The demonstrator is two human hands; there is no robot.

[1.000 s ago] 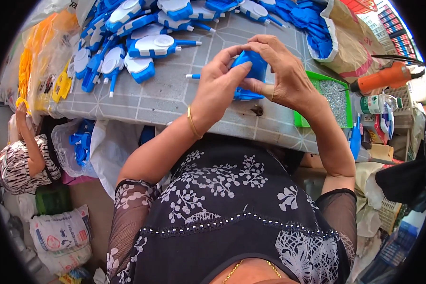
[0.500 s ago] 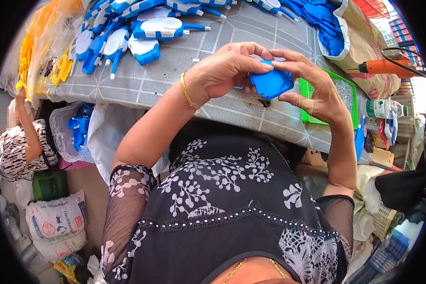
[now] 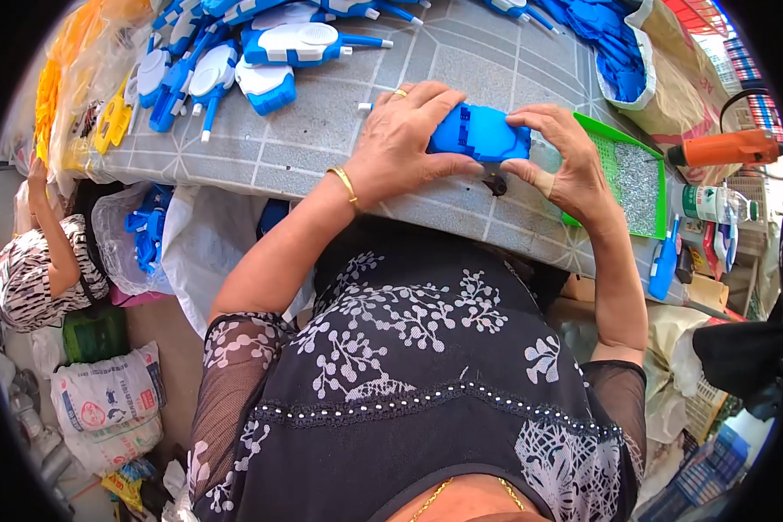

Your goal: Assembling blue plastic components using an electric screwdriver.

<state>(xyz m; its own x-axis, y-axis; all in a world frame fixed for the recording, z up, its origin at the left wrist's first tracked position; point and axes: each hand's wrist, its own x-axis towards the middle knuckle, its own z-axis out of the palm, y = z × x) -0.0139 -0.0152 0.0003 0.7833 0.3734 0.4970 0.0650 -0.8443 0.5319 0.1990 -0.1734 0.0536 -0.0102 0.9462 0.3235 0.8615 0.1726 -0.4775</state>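
Above the table's near edge, my left hand and my right hand hold a blue plastic casing between them. The left hand's fingers and thumb close on its left end. At the opposite end, my right fingertips and thumb pinch the casing. A darker blue slotted strip shows on the casing near the left fingers. What lies under the casing is hidden. A small dark object sits on the table just below the casing. A white tip of a blue rod pokes out beside my left hand.
Blue-and-white plastic devices are piled at the far left. On the right stand a green tray of small metal pieces, an orange power screwdriver, a plastic bottle and a sack with blue parts. Another person is at the left.
The blue casing has turned and now lies more level, its broad face upward. My left hand has swung round to its left end, and my right hand has moved slightly down.
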